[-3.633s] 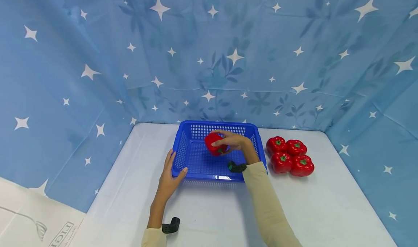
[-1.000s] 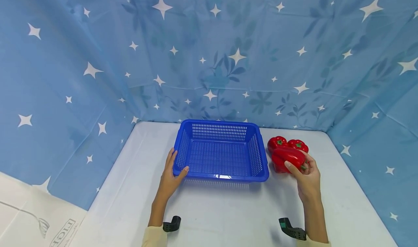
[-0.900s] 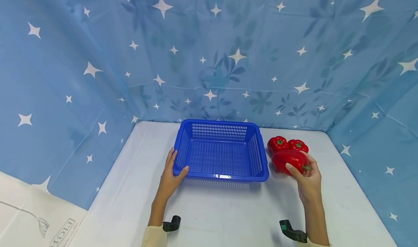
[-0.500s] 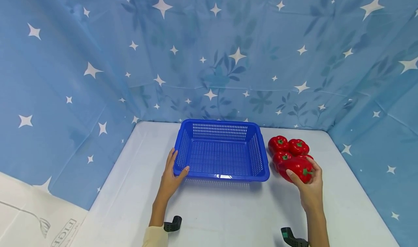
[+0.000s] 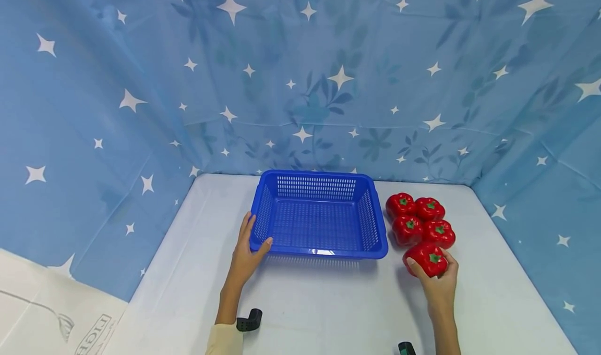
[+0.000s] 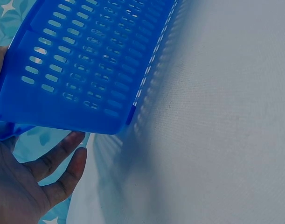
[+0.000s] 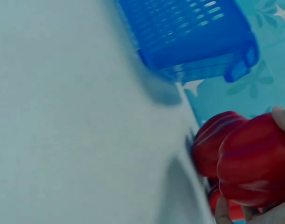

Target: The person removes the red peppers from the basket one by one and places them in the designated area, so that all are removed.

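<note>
In the head view, my right hand point(image 5: 440, 287) grips a red bell pepper point(image 5: 424, 259) with thumb and fingers on opposite sides, its green stem facing up and right. The held bell pepper point(image 7: 254, 161) fills the lower right of the right wrist view; whether it touches the table I cannot tell. Just beyond it stand several red bell peppers point(image 5: 407, 230) in a close cluster. My left hand point(image 5: 244, 258) spans the front left corner of a blue perforated plastic basket point(image 5: 324, 253); its fingers point(image 6: 67, 175) are extended. The basket holds nothing.
A white-covered table point(image 5: 319, 297) carries everything. Blue star-patterned cloth point(image 5: 300, 84) rises behind and on both sides. The bell pepper cluster sits right of the basket. Black wrist-worn pieces show at the left wrist point(image 5: 250, 321) and right wrist point(image 5: 406, 347).
A bell pepper in my right hand came out of the basket, moved right over the cluster, then toward the table's front. My left hand stayed at the basket corner.
</note>
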A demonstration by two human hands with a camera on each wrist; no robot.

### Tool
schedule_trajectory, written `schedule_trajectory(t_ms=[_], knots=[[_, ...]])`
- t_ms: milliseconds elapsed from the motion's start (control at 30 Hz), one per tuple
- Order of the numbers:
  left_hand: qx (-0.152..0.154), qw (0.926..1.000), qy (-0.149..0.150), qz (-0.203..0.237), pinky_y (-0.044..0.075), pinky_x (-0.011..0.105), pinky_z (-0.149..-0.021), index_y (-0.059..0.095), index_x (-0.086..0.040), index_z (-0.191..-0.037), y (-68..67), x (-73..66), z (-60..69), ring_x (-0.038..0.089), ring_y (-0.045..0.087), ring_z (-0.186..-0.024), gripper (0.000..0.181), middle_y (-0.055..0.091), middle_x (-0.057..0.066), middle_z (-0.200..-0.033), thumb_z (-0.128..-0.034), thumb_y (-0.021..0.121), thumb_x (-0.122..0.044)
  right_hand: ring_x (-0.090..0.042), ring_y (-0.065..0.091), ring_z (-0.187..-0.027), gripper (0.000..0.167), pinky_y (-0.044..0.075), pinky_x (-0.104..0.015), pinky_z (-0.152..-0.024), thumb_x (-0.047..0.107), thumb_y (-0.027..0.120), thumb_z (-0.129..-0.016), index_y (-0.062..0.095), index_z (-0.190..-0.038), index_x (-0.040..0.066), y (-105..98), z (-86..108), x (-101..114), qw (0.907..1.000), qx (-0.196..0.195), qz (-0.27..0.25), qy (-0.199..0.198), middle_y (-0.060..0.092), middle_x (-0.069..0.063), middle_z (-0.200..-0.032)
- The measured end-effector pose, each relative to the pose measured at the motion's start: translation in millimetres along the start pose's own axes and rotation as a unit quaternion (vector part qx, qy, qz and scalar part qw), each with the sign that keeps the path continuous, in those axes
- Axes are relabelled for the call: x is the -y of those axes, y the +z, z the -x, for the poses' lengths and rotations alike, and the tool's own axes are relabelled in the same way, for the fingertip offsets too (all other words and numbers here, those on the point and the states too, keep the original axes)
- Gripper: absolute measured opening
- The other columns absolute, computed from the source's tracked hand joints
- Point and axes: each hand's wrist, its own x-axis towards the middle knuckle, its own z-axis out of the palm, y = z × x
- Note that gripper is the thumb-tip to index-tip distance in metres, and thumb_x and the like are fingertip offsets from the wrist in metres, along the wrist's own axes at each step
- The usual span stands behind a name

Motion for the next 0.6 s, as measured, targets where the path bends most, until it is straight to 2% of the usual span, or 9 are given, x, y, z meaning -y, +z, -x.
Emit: schedule_trajectory(t_ms=[67,100,300,600], knots=[[0.000,1.0000,0.000,0.002,0.019,0.063,-0.116,0.019,-0.017,-0.157,0.0,-0.9,0.0,0.034,0.010,-0.152,0.084,0.006,-0.003,-0.166,-0.0915,0.064,-0.045,-0.035,0.015,-0.150,0.094,0.036,-0.061,-0.109,0.032,0.074,-0.087,0.011,-0.154,0.013,1.9,-2.5,-7.0,1.0000,-0.002,0.009,0.001,0.019,-0.015,-0.160],[0.000,1.0000,0.000,0.002,0.019,0.063,-0.116,0.019,-0.016,-0.157,0.0,-0.8,0.0,0.034,0.010,-0.152,0.084,0.007,-0.002,-0.166,-0.0915,0.064,-0.044,-0.036,0.014,-0.150,0.095,0.035,-0.063,-0.109,0.031,0.074,-0.087,0.010,-0.154,0.012,2.7,-3.9,-10.4,0.9999,-0.002,0.011,-0.002,0.018,-0.016,-0.160],[0.001,1.0000,-0.003,-0.004,0.019,0.064,-0.116,0.019,-0.016,-0.157,0.0,-0.6,1.2,0.035,0.010,-0.152,0.084,0.007,0.000,-0.166,-0.0916,0.064,-0.044,-0.043,0.017,-0.148,0.094,0.029,-0.066,-0.110,0.026,0.074,-0.087,0.009,-0.153,0.008,8.0,-9.1,-22.9,0.9986,0.001,0.046,-0.026,0.021,-0.024,-0.157],[0.001,1.0000,-0.004,-0.005,0.019,0.063,-0.116,0.019,-0.017,-0.157,-0.3,-0.7,0.1,0.034,0.010,-0.152,0.083,0.007,0.000,-0.166,-0.0920,0.063,-0.045,-0.044,0.023,-0.145,0.094,0.031,-0.067,-0.108,0.017,0.075,-0.084,0.013,-0.153,0.005,17.0,-8.8,-20.3,0.9955,-0.011,0.069,-0.064,0.026,-0.026,-0.153]])
